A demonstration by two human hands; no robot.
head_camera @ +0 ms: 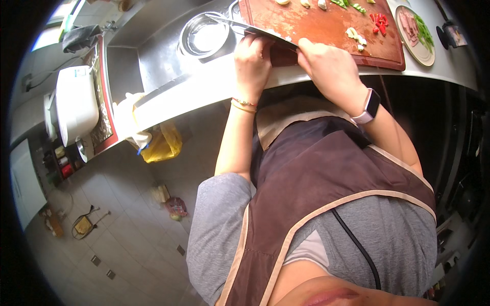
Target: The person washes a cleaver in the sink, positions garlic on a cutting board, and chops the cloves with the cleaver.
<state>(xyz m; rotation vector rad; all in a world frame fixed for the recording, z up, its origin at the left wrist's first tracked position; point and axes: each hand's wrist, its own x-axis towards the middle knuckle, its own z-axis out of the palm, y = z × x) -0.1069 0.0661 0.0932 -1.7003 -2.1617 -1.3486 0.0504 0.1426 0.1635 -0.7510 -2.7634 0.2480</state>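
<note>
My right hand [331,65] grips the handle end of a kitchen knife [264,32], whose blade slants toward the sink at upper left. Curled fingers of my left hand [252,57] are close against the near side of the blade, at the left front of a wooden cutting board [325,28]. The blade hides the fingertips and whatever is under them. Small white bits [288,38] lie just beyond the blade. Peeled garlic pieces [356,37], chopped red chili [379,23], whole garlic cloves [305,3] and green pepper pieces [346,4] sit farther across the board.
A metal bowl [183,38] stands in the steel sink [157,57] at left. Right of the board is an oval plate [425,60] with sliced meat [408,26] and green strips [424,33]. A yellow plastic bag [162,143] hangs below the counter edge.
</note>
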